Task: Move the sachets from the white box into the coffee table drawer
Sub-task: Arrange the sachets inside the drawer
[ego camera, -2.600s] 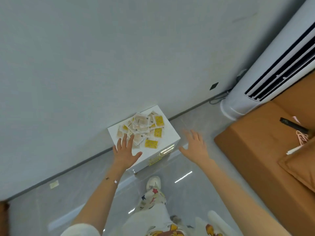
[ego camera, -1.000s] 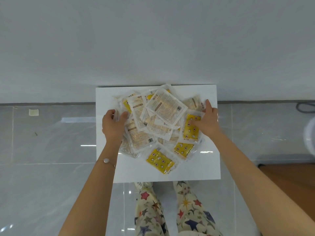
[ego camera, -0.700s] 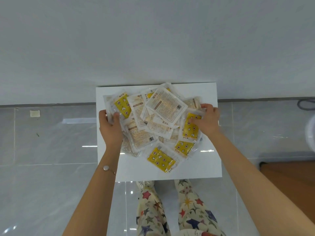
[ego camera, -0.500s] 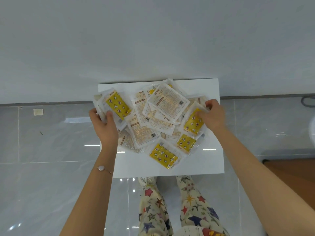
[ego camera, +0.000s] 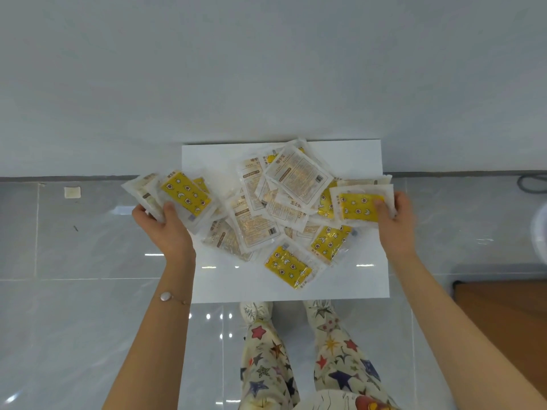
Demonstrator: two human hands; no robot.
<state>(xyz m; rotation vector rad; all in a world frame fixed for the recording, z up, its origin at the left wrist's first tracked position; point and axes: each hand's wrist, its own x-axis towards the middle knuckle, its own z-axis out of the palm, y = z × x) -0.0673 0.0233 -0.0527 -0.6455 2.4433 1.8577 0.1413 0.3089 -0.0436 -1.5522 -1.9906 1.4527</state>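
**Work surface.** The white box [ego camera: 355, 161] stands on the tiled floor [ego camera: 59, 321] with its far edge against the wall [ego camera: 266, 69]. Its flat top carries the load.

**Sachets.** A loose, overlapping pile of sachets [ego camera: 266, 220] lies on the box top, from the middle toward the far edge. Some show yellow faces, others pale printed faces. One loose yellow packet [ego camera: 288, 269] lies nearest the front edge, apart from that edge.

**Left hand.** The left hand [ego camera: 165, 229] grasps a bundle of sachets [ego camera: 185, 193], thumb on top and fingers beneath. The bundle sits across the left edge of the box, with most of it over the floor.

**Right hand.** The right hand [ego camera: 396, 226] grasps a yellow sachet [ego camera: 358, 207] at the right edge of the box, thumb pressed on its upper face. More pale packets sit behind it in the same grip; how many cannot be told.

**Surroundings.** A thin bracelet [ego camera: 165, 296] circles the left wrist. Star-printed trousers [ego camera: 266, 365] and pale shoes [ego camera: 256, 310] appear just in front of the front edge. Brown furniture [ego camera: 503, 306] occupies the floor to the right.
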